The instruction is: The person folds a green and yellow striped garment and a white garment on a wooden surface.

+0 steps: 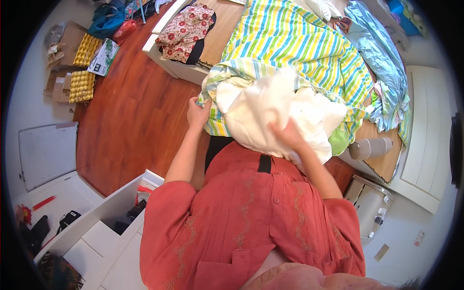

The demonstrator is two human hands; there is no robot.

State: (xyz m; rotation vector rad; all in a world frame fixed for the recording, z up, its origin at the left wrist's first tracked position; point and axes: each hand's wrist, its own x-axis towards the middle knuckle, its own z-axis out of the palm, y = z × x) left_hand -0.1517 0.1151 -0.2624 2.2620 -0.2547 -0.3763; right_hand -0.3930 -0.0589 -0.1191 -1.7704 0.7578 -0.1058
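Our left hand (197,115) pinches the striped duvet cover (290,36); our right hand (288,136) meets the white quilt (246,118) (blurred, can't tell its grip). Uneven pulling could bunch it.

Striped fabric cover (290,41), top centre: yellow, blue, green on white. Soft bunched padding (246,121), centre: plain creamy white. Crumpled floral cloth (187,30), upper left: red flowers on cream. Shiny rumpled fabric (379,55), upper right: solid pale blue. Plank wood floor (130,111), left: reddish brown. Loose buttoned shirt (222,208), bottom centre: coral red, tan scrollwork strips.
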